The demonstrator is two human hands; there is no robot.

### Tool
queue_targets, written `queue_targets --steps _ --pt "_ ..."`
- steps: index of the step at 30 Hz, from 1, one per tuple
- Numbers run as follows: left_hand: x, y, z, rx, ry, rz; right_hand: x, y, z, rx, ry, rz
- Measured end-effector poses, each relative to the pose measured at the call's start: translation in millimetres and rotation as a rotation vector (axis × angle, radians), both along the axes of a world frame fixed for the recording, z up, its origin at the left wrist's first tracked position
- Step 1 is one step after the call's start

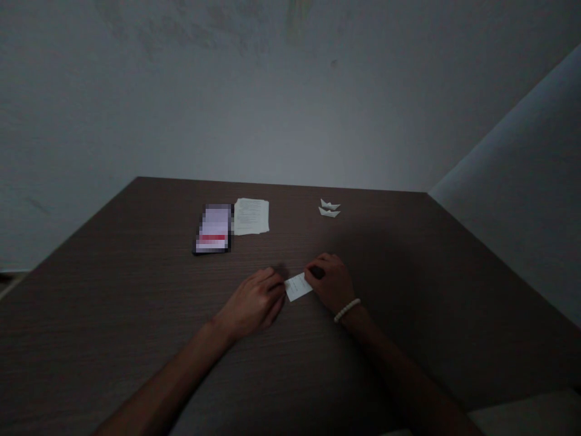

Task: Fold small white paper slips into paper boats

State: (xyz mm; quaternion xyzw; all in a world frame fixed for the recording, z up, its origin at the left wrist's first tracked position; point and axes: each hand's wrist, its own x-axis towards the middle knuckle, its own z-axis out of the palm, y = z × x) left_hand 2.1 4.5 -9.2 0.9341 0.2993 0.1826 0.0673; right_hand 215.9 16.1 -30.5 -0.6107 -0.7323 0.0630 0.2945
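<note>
A small white slip of printed paper (298, 287) lies low over the table between my two hands. My left hand (258, 298) has its fingers curled together at the slip's left edge, the fingertips partly hidden. At the opposite end, my right hand (332, 281) pinches the paper between thumb and fingers and covers that end. A pale beaded bracelet circles the right wrist. Farther back, two small folded paper boats (329, 213) sit one behind the other.
A phone (213, 230) with its screen lit lies at the left, beside a stack of printed paper sheets (251, 217). The dark wooden table (136, 260) meets a pale wall (281, 103) at its far edge. Another wall (521, 175) stands on the right.
</note>
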Motion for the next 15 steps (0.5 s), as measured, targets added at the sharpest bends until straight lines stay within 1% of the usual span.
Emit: queue_targets --steps 4,9,15 --pt "-0.7 0.1 -1.2 -0.001 0.008 -0.002 0.5 0.3 1.5 0.014 0.029 -0.001" --pt "-0.9 -0.3 -2.1 -0.013 0.012 0.001 -5.5 -3.9 8.0 0.041 0.04 -0.017" --pt "-0.1 -0.9 -1.4 0.025 0.022 0.011 -21.2 -9.8 14.7 0.017 0.008 0.055"
